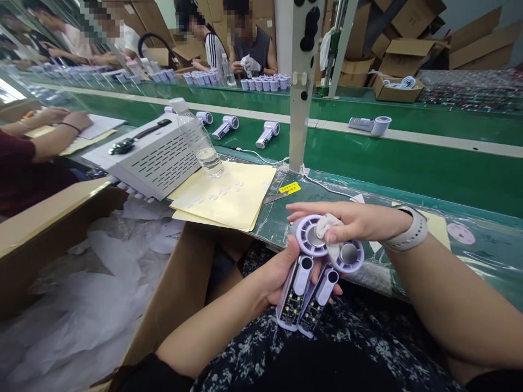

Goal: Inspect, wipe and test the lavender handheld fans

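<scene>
Two purple handheld fans lie side by side in my left hand (pixel 281 272), whose fingers wrap round them from behind. The left fan (pixel 292 299) and the right fan (pixel 316 305) both have open handles with circuit boards showing. Over their round heads is my right hand (pixel 339 220), palm down, its thumb and fingers closed on a crumpled white cloth (pixel 329 224). That cloth touches the fan heads. On my right wrist is a pale watch band (pixel 408 228).
Yellow sheets (pixel 241 201) with small clear stickers and a water bottle (pixel 208 158) lie ahead, near a grey metal box (pixel 151 158). More fans (pixel 267 134) sit on the green conveyor (pixel 249 120). A carton (pixel 175 294) of plastic bags stands left; a post (pixel 300 109) rises ahead. Co-workers sit opposite and left.
</scene>
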`<move>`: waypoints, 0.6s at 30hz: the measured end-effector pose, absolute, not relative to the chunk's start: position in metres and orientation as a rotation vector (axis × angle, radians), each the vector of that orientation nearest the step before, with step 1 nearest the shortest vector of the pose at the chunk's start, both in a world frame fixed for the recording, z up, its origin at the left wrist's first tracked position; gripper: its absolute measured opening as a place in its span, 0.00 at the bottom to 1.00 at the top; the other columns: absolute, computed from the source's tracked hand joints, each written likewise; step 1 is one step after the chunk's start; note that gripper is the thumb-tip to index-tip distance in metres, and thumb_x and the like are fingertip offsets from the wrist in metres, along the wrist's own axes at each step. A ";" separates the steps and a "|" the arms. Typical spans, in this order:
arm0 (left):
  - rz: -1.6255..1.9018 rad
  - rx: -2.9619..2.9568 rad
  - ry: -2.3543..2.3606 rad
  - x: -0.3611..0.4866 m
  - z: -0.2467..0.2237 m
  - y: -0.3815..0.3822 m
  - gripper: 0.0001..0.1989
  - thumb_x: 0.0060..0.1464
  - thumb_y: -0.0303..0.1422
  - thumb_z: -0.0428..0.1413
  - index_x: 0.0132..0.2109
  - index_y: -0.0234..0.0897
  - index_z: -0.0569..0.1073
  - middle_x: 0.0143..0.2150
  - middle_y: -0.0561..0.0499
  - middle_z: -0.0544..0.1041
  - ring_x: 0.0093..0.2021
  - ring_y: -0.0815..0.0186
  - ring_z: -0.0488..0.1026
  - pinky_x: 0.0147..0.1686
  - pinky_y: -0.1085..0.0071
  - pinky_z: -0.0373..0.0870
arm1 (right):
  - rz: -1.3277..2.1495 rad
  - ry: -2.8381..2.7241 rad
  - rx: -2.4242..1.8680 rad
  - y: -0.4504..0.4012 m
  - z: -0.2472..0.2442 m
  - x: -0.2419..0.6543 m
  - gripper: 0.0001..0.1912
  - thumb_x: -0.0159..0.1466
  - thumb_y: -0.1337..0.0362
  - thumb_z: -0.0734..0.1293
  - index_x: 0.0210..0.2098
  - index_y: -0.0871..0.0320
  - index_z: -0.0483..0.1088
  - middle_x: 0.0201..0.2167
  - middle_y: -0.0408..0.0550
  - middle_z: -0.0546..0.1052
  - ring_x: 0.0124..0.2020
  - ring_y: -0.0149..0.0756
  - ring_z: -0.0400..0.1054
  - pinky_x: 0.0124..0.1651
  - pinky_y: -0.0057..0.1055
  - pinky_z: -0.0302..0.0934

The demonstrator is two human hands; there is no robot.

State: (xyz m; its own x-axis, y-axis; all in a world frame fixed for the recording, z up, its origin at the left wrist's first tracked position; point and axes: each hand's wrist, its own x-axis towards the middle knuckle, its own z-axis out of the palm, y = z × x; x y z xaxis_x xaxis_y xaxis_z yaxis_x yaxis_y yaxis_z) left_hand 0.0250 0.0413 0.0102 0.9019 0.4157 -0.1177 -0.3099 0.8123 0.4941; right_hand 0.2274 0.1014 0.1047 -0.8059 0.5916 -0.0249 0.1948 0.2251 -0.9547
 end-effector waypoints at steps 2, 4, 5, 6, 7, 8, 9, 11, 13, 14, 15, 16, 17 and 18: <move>0.360 0.496 0.304 0.022 0.008 0.040 0.39 0.40 0.69 0.58 0.26 0.29 0.74 0.37 0.38 0.82 0.36 0.58 0.82 0.35 0.68 0.79 | 1.666 -2.192 -0.782 0.100 0.101 0.224 0.33 0.64 0.55 0.72 0.66 0.55 0.65 0.56 0.51 0.78 0.53 0.44 0.75 0.52 0.36 0.70; 0.368 0.499 0.374 0.020 0.008 0.040 0.39 0.38 0.68 0.60 0.26 0.29 0.74 0.36 0.37 0.83 0.33 0.59 0.81 0.33 0.69 0.79 | 1.626 -2.190 -0.877 0.094 0.099 0.218 0.29 0.63 0.55 0.73 0.61 0.56 0.68 0.49 0.49 0.80 0.45 0.40 0.76 0.45 0.32 0.71; 0.381 0.502 0.400 0.019 0.008 0.041 0.39 0.37 0.68 0.61 0.26 0.30 0.74 0.35 0.37 0.83 0.33 0.59 0.81 0.32 0.70 0.79 | 1.583 -2.179 -0.913 0.091 0.099 0.215 0.27 0.64 0.54 0.73 0.59 0.55 0.69 0.46 0.48 0.80 0.42 0.38 0.76 0.42 0.31 0.70; 0.395 0.506 0.421 0.018 0.008 0.041 0.39 0.35 0.68 0.61 0.25 0.30 0.75 0.35 0.38 0.83 0.33 0.59 0.81 0.31 0.70 0.79 | 1.527 -2.167 -0.941 0.088 0.099 0.211 0.24 0.64 0.53 0.72 0.56 0.55 0.70 0.43 0.46 0.80 0.41 0.37 0.75 0.41 0.30 0.69; 0.409 0.510 0.436 0.018 0.008 0.042 0.39 0.34 0.68 0.62 0.25 0.30 0.75 0.34 0.38 0.83 0.32 0.59 0.81 0.30 0.70 0.78 | 1.465 -2.155 -0.964 0.084 0.098 0.208 0.22 0.64 0.52 0.72 0.54 0.54 0.70 0.42 0.45 0.79 0.40 0.36 0.74 0.41 0.30 0.68; 0.418 0.512 0.448 0.018 0.008 0.042 0.39 0.33 0.68 0.63 0.26 0.30 0.75 0.33 0.38 0.83 0.31 0.59 0.81 0.29 0.70 0.77 | 1.404 -2.145 -0.984 0.082 0.097 0.204 0.21 0.65 0.51 0.71 0.52 0.54 0.71 0.42 0.45 0.79 0.39 0.36 0.74 0.41 0.29 0.67; 0.424 0.510 0.454 0.018 0.007 0.042 0.39 0.32 0.67 0.63 0.27 0.29 0.76 0.32 0.39 0.83 0.30 0.59 0.80 0.28 0.71 0.77 | 1.351 -2.134 -1.005 0.079 0.096 0.202 0.20 0.65 0.50 0.71 0.51 0.54 0.72 0.41 0.45 0.79 0.39 0.36 0.73 0.40 0.29 0.66; 0.439 0.505 0.441 0.017 0.006 0.042 0.39 0.34 0.67 0.63 0.28 0.29 0.77 0.30 0.41 0.82 0.30 0.59 0.80 0.27 0.70 0.76 | 1.286 -2.114 -1.048 0.077 0.094 0.198 0.19 0.67 0.48 0.68 0.49 0.55 0.73 0.40 0.45 0.79 0.38 0.36 0.73 0.40 0.30 0.65; 0.444 0.506 0.400 0.017 0.003 0.042 0.38 0.37 0.67 0.62 0.29 0.30 0.76 0.30 0.41 0.82 0.31 0.58 0.80 0.29 0.70 0.76 | 1.260 -2.118 -1.069 0.077 0.091 0.197 0.21 0.68 0.46 0.66 0.50 0.55 0.73 0.41 0.47 0.79 0.38 0.37 0.73 0.40 0.31 0.65; 0.445 0.510 0.384 0.017 0.001 0.042 0.37 0.39 0.66 0.61 0.28 0.30 0.76 0.31 0.40 0.82 0.32 0.58 0.80 0.31 0.69 0.76 | 1.245 -2.135 -1.058 0.078 0.090 0.198 0.21 0.70 0.46 0.64 0.51 0.56 0.74 0.42 0.48 0.80 0.39 0.38 0.74 0.41 0.32 0.66; 0.441 0.511 0.374 0.016 0.000 0.042 0.37 0.40 0.66 0.61 0.28 0.30 0.76 0.32 0.40 0.83 0.33 0.59 0.81 0.32 0.69 0.76 | 1.231 -2.160 -1.027 0.080 0.090 0.200 0.22 0.71 0.46 0.62 0.52 0.56 0.74 0.44 0.49 0.80 0.41 0.40 0.75 0.43 0.33 0.66; 0.427 0.509 0.369 0.015 -0.001 0.042 0.37 0.40 0.66 0.61 0.28 0.30 0.76 0.33 0.39 0.83 0.34 0.59 0.81 0.34 0.69 0.76 | 1.224 -2.192 -0.983 0.081 0.089 0.202 0.23 0.72 0.47 0.61 0.54 0.57 0.73 0.47 0.51 0.80 0.44 0.42 0.75 0.46 0.35 0.67; 0.405 0.504 0.363 0.015 -0.002 0.042 0.37 0.39 0.67 0.61 0.28 0.30 0.76 0.34 0.38 0.83 0.34 0.59 0.81 0.35 0.69 0.77 | 1.226 -2.226 -0.935 0.083 0.089 0.204 0.24 0.72 0.48 0.60 0.57 0.57 0.72 0.51 0.52 0.80 0.47 0.43 0.75 0.50 0.36 0.67; 0.387 0.498 0.352 0.014 -0.002 0.041 0.38 0.39 0.67 0.61 0.27 0.30 0.76 0.35 0.38 0.83 0.35 0.58 0.81 0.36 0.68 0.77 | 1.238 -2.258 -0.890 0.084 0.089 0.207 0.25 0.72 0.49 0.60 0.60 0.57 0.71 0.55 0.54 0.78 0.51 0.45 0.74 0.54 0.38 0.67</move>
State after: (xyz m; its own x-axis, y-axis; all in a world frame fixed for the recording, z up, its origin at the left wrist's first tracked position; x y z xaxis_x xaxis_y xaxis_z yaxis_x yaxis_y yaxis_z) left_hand 0.0137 0.0413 -0.0023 0.8689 0.4382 -0.2302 -0.2702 0.8096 0.5210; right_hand 0.2071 0.0836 0.0894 -0.7102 0.7021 0.0516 0.3341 0.4006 -0.8532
